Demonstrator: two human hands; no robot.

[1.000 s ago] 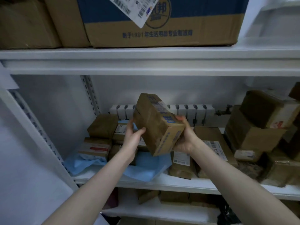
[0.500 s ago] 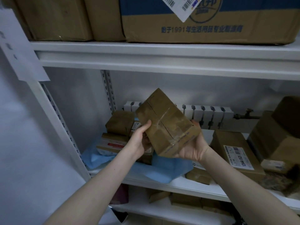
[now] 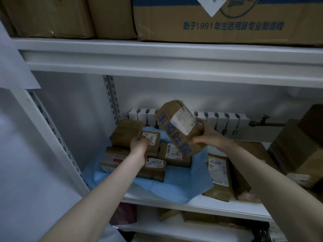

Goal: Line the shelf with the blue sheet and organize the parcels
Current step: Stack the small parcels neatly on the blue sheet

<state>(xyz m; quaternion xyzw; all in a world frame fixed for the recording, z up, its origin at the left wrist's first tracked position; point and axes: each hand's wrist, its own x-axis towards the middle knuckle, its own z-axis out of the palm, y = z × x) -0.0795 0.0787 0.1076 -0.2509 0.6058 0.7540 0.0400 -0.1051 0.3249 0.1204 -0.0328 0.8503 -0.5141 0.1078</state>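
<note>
The blue sheet lies rumpled over the left part of the white shelf. Several brown parcels sit on it in a stack. My right hand holds a brown parcel with blue print and a white label, tilted, in the air above the sheet. My left hand rests on a small labelled parcel on top of the stack, fingers closed around its edge. A flat parcel lies just right of the sheet.
Large cardboard boxes fill the shelf above. More brown parcels are piled at the right. A white radiator stands behind the shelf. A perforated upright is at the back left. Further parcels lie on the shelf below.
My left hand has let go of the held parcel and dropped onto the small parcel in the stack. My right hand alone now holds the parcel, turned so its label faces me.
</note>
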